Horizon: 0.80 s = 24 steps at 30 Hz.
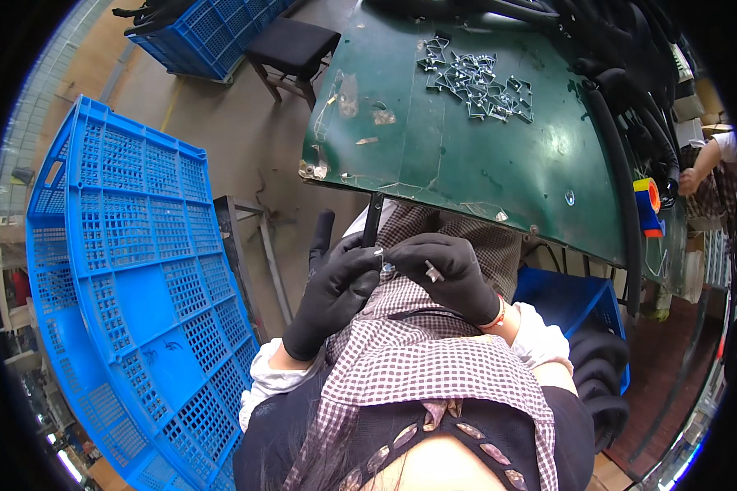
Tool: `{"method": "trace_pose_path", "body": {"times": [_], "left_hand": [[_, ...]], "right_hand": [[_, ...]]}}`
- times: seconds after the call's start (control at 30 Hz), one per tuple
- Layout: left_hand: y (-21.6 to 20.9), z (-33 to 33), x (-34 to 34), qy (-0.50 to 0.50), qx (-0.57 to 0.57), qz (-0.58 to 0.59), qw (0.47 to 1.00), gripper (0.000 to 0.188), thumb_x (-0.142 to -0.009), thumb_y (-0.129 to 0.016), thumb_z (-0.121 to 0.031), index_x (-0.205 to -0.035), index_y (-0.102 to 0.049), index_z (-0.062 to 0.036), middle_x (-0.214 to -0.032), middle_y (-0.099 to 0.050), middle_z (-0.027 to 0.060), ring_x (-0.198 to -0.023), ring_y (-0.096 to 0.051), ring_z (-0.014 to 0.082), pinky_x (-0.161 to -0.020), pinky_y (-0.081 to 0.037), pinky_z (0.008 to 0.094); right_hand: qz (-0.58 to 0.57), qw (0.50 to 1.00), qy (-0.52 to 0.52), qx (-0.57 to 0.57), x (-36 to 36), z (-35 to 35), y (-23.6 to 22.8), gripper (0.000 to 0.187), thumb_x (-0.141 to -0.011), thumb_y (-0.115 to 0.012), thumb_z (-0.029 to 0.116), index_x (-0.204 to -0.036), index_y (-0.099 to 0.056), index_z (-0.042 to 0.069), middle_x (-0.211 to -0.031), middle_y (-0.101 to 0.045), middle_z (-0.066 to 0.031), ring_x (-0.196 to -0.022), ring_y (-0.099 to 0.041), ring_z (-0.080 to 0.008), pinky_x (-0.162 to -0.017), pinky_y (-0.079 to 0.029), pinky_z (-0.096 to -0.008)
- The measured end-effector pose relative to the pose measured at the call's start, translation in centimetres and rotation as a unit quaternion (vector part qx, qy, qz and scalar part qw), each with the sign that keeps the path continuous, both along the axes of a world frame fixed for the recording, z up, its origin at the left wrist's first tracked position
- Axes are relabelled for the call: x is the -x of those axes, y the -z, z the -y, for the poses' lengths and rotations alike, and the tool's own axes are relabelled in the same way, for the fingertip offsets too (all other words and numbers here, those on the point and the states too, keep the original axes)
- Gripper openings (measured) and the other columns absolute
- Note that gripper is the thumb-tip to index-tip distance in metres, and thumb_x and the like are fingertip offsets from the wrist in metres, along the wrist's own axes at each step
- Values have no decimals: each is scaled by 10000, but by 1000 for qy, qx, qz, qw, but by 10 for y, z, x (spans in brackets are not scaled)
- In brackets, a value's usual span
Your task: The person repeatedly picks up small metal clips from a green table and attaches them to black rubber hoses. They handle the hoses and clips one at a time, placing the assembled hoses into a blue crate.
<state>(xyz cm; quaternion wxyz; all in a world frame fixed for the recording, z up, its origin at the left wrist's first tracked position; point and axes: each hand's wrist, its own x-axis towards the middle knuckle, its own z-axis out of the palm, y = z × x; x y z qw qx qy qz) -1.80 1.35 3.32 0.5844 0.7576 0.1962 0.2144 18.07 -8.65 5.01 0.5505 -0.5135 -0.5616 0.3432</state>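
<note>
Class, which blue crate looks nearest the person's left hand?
The large blue crate at the picture's left, closest to the left hand. The upper crate, by the black stool, and the lower-right crate, with black tubes, look farther off.

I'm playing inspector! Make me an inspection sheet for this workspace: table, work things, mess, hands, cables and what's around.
Surface: scuffed green tabletop with pale scraps toward its left.
Job's things: small shiny metal piece at the left hand's fingertips; silvery metal piece among the right hand's fingers; pile of angular metal clips on the tabletop.
Clutter: long black tubes along the tabletop's right side.
Hands: both black-gloved, fingers bent, close together.
Cables: none I can tell for sure.
Surroundings: big blue plastic mesh crate at left; dark-topped stool beyond; another person's arm at far right.
</note>
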Motion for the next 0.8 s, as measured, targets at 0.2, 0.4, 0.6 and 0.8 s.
{"method": "trace_pose_path", "body": {"times": [0.2, 0.4, 0.6, 0.8], "left_hand": [[3, 10, -5, -67, 56, 6, 996, 274, -892, -640, -23, -1165, -644, -24, -1226, -580, 137, -1126, -554, 202, -918, -445, 313], [29, 20, -12, -118, -154, 4, 981, 344, -763, -774, -161, -1053, -664, -12, -1022, -634, 225, -934, -646, 335, -794, -514, 385], [25, 27, -18, -123, -292, 3, 949, 336, -703, -747, -127, -1029, -673, -102, -958, -652, 195, -764, -660, 337, -632, -533, 378], [17, 30, -22, -124, -306, 14, 944, 374, -666, -733, -104, -1032, -671, -152, -847, -622, 123, -675, -618, 284, -542, -484, 362]], "right_hand": [[75, 997, 14, 29, 9, 1, -5, 327, -758, -668, -100, -1063, -667, 18, -1004, -690, -119, -843, -686, -216, -725, -544, -288], [31, 976, 18, 215, 9, -3, -9, 269, -792, -721, 168, -962, -655, -30, -801, -665, -118, -718, -613, -150, -676, -489, -295], [68, 943, -16, 325, 2, 2, 5, 273, -786, -743, 197, -888, -658, -42, -722, -643, -101, -674, -548, -90, -620, -452, -288], [-18, 944, -37, 328, 2, 3, 1, 200, -827, -710, 127, -939, -664, -31, -787, -661, -70, -729, -570, -87, -678, -478, -267]]}}
